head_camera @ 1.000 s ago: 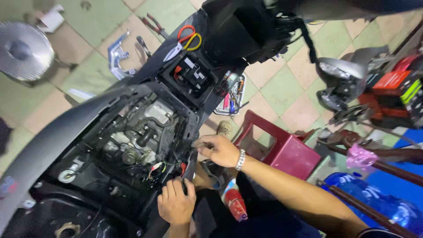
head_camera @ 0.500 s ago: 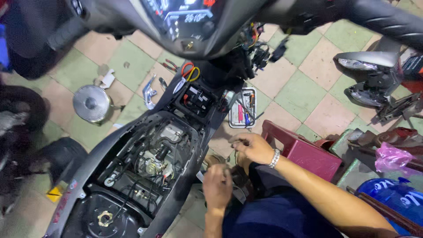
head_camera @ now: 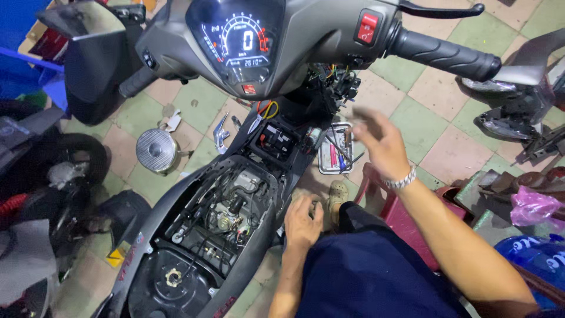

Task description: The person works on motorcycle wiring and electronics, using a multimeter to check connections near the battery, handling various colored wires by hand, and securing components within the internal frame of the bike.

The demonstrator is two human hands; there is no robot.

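A scooter with its body panels off stands in front of me, its engine bay (head_camera: 229,206) exposed. My left hand (head_camera: 303,221) is low beside the scooter's right edge, by my knee, with its fingers curled downward; anything inside them is hidden. My right hand (head_camera: 382,141), with a metal watch on the wrist, is raised and blurred. Its fingers are apart and hold nothing. It hovers just right of a small tool tray (head_camera: 335,154) on the floor. The lit dashboard (head_camera: 241,41) and right handlebar grip (head_camera: 441,56) are above it.
I sit on a red stool (head_camera: 406,221) on a tiled floor. A round metal part (head_camera: 156,150) and a chrome piece (head_camera: 220,132) lie left of the scooter. Removed body panels (head_camera: 518,118), a pink bag (head_camera: 532,206) and a blue bag (head_camera: 535,253) are at right.
My right hand has lifted from the scooter's side toward the tool tray. My view has tilted up, bringing the dashboard and handlebar into sight. My left hand stays low.
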